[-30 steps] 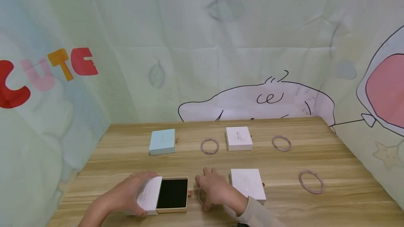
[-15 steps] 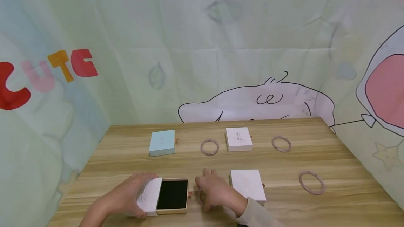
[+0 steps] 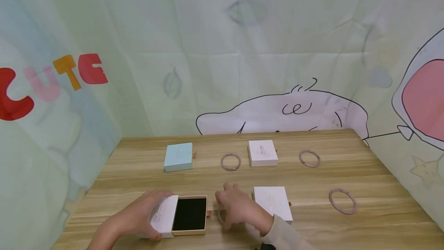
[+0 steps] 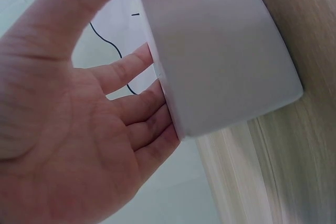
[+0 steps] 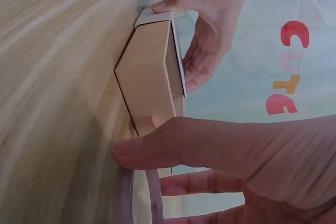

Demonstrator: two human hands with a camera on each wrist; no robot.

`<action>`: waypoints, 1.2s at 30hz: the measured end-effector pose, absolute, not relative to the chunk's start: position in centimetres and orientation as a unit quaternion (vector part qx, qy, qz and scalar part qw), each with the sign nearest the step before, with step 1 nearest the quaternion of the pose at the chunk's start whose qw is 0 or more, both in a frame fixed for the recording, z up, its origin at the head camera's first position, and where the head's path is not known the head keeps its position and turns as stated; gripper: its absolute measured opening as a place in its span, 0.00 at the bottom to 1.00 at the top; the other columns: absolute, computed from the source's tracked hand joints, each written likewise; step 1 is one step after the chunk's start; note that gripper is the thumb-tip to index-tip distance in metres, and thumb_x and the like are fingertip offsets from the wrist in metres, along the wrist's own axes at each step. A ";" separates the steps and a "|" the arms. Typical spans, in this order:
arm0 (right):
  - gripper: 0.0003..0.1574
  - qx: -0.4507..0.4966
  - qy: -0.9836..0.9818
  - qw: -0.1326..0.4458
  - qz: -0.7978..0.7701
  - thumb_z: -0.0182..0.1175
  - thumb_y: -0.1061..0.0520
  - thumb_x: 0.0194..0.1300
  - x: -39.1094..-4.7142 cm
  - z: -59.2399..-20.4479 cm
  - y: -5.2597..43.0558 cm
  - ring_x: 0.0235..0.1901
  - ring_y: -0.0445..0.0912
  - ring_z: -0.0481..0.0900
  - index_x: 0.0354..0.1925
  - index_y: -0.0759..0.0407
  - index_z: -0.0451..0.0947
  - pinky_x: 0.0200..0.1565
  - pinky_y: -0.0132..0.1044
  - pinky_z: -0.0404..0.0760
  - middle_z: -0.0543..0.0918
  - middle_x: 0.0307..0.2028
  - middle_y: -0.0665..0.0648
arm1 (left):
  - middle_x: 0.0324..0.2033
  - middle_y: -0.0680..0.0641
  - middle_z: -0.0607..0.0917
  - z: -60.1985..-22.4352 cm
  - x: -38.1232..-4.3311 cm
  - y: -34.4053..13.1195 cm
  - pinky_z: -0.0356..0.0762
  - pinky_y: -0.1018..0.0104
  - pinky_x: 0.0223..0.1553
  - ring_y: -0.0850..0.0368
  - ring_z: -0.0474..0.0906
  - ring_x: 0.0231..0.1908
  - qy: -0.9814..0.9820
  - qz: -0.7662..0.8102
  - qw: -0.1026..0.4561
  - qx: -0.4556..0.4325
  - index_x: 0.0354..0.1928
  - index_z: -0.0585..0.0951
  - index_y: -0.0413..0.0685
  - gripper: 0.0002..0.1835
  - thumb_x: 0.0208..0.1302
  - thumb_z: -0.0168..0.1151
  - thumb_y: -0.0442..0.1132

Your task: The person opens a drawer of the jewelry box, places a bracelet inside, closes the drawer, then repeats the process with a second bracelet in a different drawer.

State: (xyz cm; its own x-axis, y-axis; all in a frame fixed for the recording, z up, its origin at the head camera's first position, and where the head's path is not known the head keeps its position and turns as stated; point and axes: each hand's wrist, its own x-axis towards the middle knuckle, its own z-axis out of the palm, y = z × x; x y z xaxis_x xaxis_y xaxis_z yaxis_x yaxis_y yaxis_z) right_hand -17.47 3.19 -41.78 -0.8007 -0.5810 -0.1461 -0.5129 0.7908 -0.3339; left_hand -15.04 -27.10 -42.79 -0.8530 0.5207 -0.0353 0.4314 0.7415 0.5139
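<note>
My left hand (image 3: 138,214) grips the white sleeve (image 3: 165,215) of a jewellery box at the front left, thumb on the near side and fingers on the far side. Out of the sleeve's right end sticks the drawer (image 3: 189,232), lined in black, with a small brown ribbon tab. In the left wrist view the sleeve's plain end (image 4: 220,51) lies between thumb and fingers. Just right of the drawer, my right hand (image 3: 239,208) holds a pale purple bangle (image 5: 156,198) close over the table. The thumb is on one side of the ring and fingers on the other; the hand partly hides it.
A light blue box (image 3: 178,156) and a white box (image 3: 263,152) stand at the back, with a bangle (image 3: 230,169) between them. Another white box (image 3: 272,203) is beside my right wrist. Two more bangles lie right: one behind (image 3: 310,165), one nearer (image 3: 343,212).
</note>
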 end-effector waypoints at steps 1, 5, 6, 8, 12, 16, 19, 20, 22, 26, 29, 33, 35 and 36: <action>0.35 -0.292 0.938 0.123 -0.142 0.84 0.59 0.25 -17.5 -41.7 3.2 0.34 0.46 0.66 0.34 0.53 0.76 0.24 0.34 0.71 0.70 0.33 0.50 | 0.56 0.46 0.76 -42.8 -15.0 -27.1 0.74 0.58 0.44 0.51 0.70 0.48 0.929 0.253 0.088 0.256 0.64 0.72 0.44 0.55 0.26 0.87 0.47; 0.34 -0.292 0.938 0.126 -0.141 0.84 0.59 0.26 -17.6 -41.3 3.2 0.35 0.47 0.66 0.35 0.53 0.77 0.25 0.34 0.71 0.70 0.34 0.50 | 0.55 0.46 0.76 -42.8 -15.1 -27.1 0.73 0.60 0.43 0.51 0.70 0.47 0.927 0.257 0.087 0.257 0.63 0.72 0.44 0.54 0.26 0.87 0.46; 0.34 -0.292 0.938 0.127 -0.141 0.83 0.59 0.26 -17.6 -41.2 3.2 0.35 0.47 0.66 0.35 0.53 0.77 0.25 0.34 0.71 0.71 0.34 0.50 | 0.55 0.46 0.76 -42.8 -15.1 -27.1 0.73 0.60 0.43 0.52 0.70 0.47 0.927 0.257 0.086 0.258 0.63 0.72 0.44 0.54 0.26 0.87 0.46; 0.34 -0.294 0.937 0.126 -0.142 0.84 0.59 0.26 -17.7 -41.1 3.2 0.35 0.47 0.67 0.36 0.54 0.77 0.25 0.35 0.71 0.71 0.34 0.50 | 0.55 0.47 0.76 -42.8 -15.1 -27.1 0.73 0.60 0.43 0.52 0.70 0.46 0.927 0.257 0.085 0.258 0.63 0.72 0.44 0.54 0.26 0.87 0.46; 0.35 -0.295 0.936 0.124 -0.146 0.84 0.59 0.26 -17.7 -40.7 3.2 0.36 0.47 0.68 0.37 0.54 0.78 0.26 0.35 0.72 0.72 0.35 0.51 | 0.55 0.46 0.76 -42.7 -15.0 -27.1 0.73 0.60 0.43 0.52 0.69 0.46 0.927 0.259 0.090 0.254 0.63 0.72 0.45 0.54 0.26 0.87 0.46; 0.35 -0.300 0.936 0.109 -0.145 0.83 0.59 0.25 -17.8 -40.3 3.3 0.35 0.47 0.68 0.37 0.54 0.79 0.29 0.35 0.72 0.73 0.35 0.51 | 0.55 0.46 0.76 -42.6 -14.9 -27.1 0.73 0.60 0.42 0.51 0.69 0.46 0.927 0.263 0.097 0.250 0.63 0.72 0.45 0.54 0.26 0.87 0.45; 0.33 -0.307 0.935 0.097 -0.146 0.82 0.59 0.26 -17.8 -40.0 3.4 0.35 0.47 0.68 0.37 0.54 0.79 0.29 0.35 0.71 0.73 0.35 0.51 | 0.54 0.47 0.76 -42.5 -14.9 -27.0 0.73 0.60 0.42 0.52 0.69 0.46 0.927 0.264 0.096 0.250 0.63 0.72 0.45 0.54 0.26 0.87 0.45; 0.33 -0.308 0.935 0.095 -0.148 0.81 0.58 0.27 -17.8 -39.8 3.5 0.35 0.47 0.69 0.37 0.54 0.79 0.29 0.35 0.71 0.73 0.35 0.52 | 0.54 0.47 0.76 -42.5 -14.9 -27.0 0.73 0.61 0.42 0.52 0.69 0.46 0.927 0.262 0.094 0.251 0.63 0.72 0.45 0.54 0.26 0.87 0.45; 0.32 -0.309 0.933 0.093 -0.157 0.81 0.59 0.28 -17.8 -39.7 3.5 0.35 0.48 0.69 0.37 0.55 0.79 0.29 0.35 0.71 0.73 0.35 0.52 | 0.54 0.47 0.76 -42.5 -14.9 -27.0 0.73 0.61 0.42 0.52 0.70 0.46 0.927 0.260 0.090 0.253 0.63 0.72 0.45 0.54 0.26 0.87 0.44; 0.31 -0.311 0.930 0.090 -0.173 0.80 0.58 0.30 -18.1 -39.7 3.4 0.37 0.49 0.69 0.37 0.54 0.78 0.29 0.36 0.73 0.73 0.36 0.53 | 0.54 0.47 0.76 -42.5 -14.8 -27.0 0.73 0.61 0.41 0.52 0.70 0.45 0.927 0.259 0.083 0.257 0.63 0.72 0.44 0.53 0.26 0.86 0.43; 0.30 -0.323 0.926 0.082 -0.179 0.80 0.58 0.32 -18.1 -39.6 3.3 0.37 0.49 0.68 0.38 0.55 0.78 0.30 0.35 0.72 0.73 0.36 0.52 | 0.53 0.47 0.76 -42.4 -14.8 -26.9 0.73 0.61 0.41 0.52 0.70 0.45 0.927 0.260 0.080 0.259 0.63 0.72 0.44 0.53 0.26 0.86 0.43; 0.29 -0.346 0.919 0.064 -0.181 0.80 0.57 0.34 -18.1 -39.4 3.0 0.37 0.46 0.68 0.38 0.57 0.79 0.35 0.33 0.68 0.74 0.35 0.52 | 0.53 0.48 0.76 -42.4 -14.8 -26.9 0.73 0.62 0.41 0.53 0.70 0.45 0.927 0.258 0.075 0.260 0.63 0.72 0.44 0.53 0.25 0.86 0.43; 0.29 -0.349 0.918 0.057 -0.181 0.80 0.56 0.34 -18.0 -39.3 2.9 0.38 0.46 0.68 0.38 0.58 0.79 0.36 0.33 0.68 0.74 0.35 0.52 | 0.53 0.48 0.76 -42.4 -14.7 -26.9 0.73 0.62 0.41 0.54 0.70 0.45 0.928 0.257 0.074 0.260 0.63 0.72 0.44 0.53 0.25 0.86 0.43; 0.29 -0.349 0.917 0.057 -0.184 0.80 0.56 0.34 -18.0 -39.2 2.9 0.38 0.46 0.68 0.38 0.58 0.79 0.37 0.33 0.68 0.74 0.35 0.52 | 0.53 0.48 0.76 -42.4 -14.7 -27.0 0.73 0.62 0.41 0.54 0.70 0.45 0.928 0.257 0.075 0.260 0.63 0.72 0.44 0.53 0.25 0.86 0.43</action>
